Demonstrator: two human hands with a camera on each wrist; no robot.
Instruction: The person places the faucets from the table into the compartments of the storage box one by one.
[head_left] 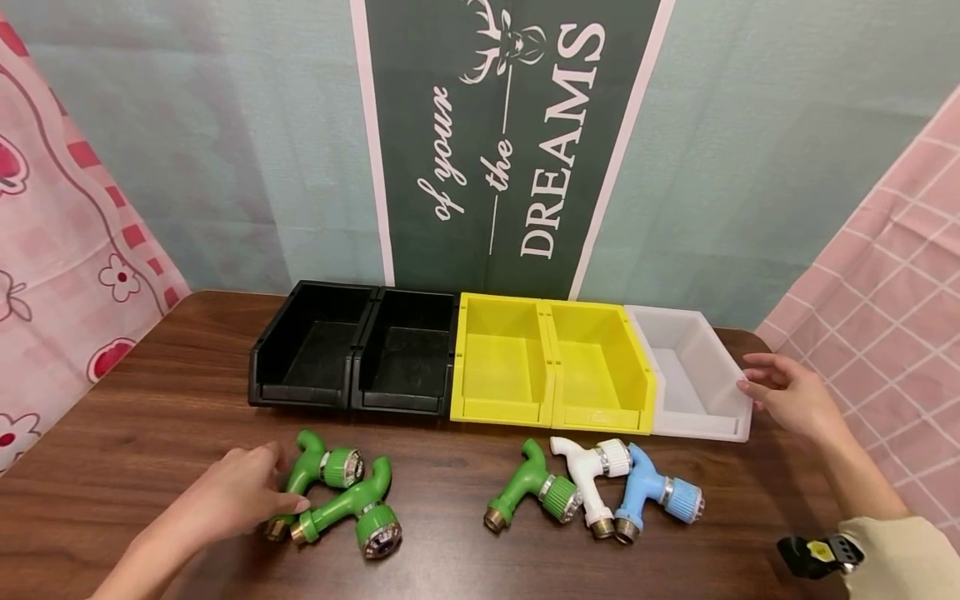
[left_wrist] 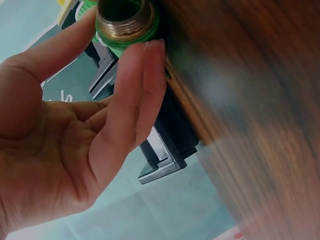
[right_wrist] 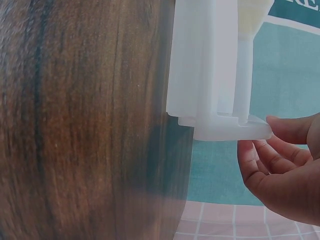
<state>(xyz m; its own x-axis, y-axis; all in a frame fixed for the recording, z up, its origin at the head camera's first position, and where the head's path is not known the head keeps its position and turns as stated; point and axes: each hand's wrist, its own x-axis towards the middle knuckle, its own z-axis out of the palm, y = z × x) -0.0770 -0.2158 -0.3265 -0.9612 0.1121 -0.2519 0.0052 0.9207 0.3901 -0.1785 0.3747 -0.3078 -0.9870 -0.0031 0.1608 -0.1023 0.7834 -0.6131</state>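
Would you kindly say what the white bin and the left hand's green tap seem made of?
White bin: probably satin plastic, given its faintly translucent walls. Green tap: plastic or painted metal, glossy by its highlights; its threaded end looks brassy from the golden sheen.

Head view: faces forward and down over the counter [head_left: 442, 508], widest range. Left-wrist view: close-up past the left fingers [left_wrist: 122, 95], counter slanting at frame right. Right-wrist view: close-up, counter at frame left; white bin [right_wrist: 200, 75] shared with head view's right side.
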